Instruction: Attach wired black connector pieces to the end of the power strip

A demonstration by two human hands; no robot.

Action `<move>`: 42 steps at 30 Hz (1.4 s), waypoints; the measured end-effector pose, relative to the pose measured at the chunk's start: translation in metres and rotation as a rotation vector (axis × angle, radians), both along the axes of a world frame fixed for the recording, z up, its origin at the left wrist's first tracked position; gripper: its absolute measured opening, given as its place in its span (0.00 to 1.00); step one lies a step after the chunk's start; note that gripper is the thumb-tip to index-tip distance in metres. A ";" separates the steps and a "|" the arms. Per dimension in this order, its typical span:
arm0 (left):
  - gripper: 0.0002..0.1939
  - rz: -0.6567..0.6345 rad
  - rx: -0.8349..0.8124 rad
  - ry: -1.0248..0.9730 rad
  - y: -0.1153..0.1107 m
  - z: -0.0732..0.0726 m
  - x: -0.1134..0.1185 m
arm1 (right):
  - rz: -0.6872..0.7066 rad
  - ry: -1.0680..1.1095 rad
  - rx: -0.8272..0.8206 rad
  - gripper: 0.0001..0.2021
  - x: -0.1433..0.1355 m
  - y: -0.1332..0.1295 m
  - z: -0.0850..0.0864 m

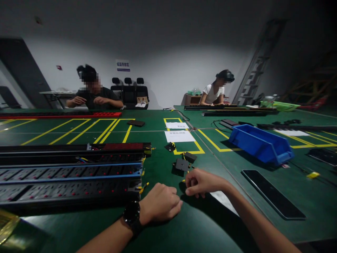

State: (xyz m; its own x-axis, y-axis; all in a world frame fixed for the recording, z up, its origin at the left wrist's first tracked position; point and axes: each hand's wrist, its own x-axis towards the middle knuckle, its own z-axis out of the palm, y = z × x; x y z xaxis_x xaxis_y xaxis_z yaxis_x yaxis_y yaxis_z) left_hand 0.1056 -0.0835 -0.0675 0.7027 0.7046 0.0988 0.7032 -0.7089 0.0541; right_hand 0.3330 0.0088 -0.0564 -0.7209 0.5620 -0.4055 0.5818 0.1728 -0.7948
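My left hand point(162, 203), with a black watch point(131, 213) on the wrist, is closed just above the green table; whatever its fingers hold, if anything, is hidden. Facing it, my right hand point(204, 182) has its fingers curled in, and I cannot make out anything between them. Right beyond that hand lies a small black box point(181, 164) with yellow-tipped wires point(188, 168). Another dark block point(190, 157) sits behind it, and a small black part point(170, 147) is farther back. To the left of my left hand lie long black socket strips point(105, 188) with red dots and yellow-ended leads point(143, 188).
A blue bin point(260, 144) and a dark flat phone-like slab point(272, 194) are on the right. White papers point(179, 136) lie mid-table. Two people point(94, 96) work across the table, one at left, one at right. A shiny gold item point(7, 225) is at lower left.
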 end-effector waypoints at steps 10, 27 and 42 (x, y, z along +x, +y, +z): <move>0.19 -0.002 0.023 0.007 -0.002 0.002 0.001 | -0.002 0.106 0.324 0.06 -0.023 -0.008 -0.014; 0.13 -0.012 0.140 0.012 0.003 0.002 -0.013 | -0.005 0.065 0.433 0.05 -0.030 -0.012 -0.020; 0.06 0.031 0.191 0.012 -0.007 0.031 -0.020 | -0.035 0.162 0.430 0.03 -0.039 -0.020 -0.023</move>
State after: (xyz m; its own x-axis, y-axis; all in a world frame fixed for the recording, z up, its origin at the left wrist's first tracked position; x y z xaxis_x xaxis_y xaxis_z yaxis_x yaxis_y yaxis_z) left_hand 0.0856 -0.0907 -0.0365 0.6827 0.6953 0.2247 0.7248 -0.6833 -0.0879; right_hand 0.2940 -0.0109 -0.0795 -0.7331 0.6800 -0.0132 0.4671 0.4892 -0.7365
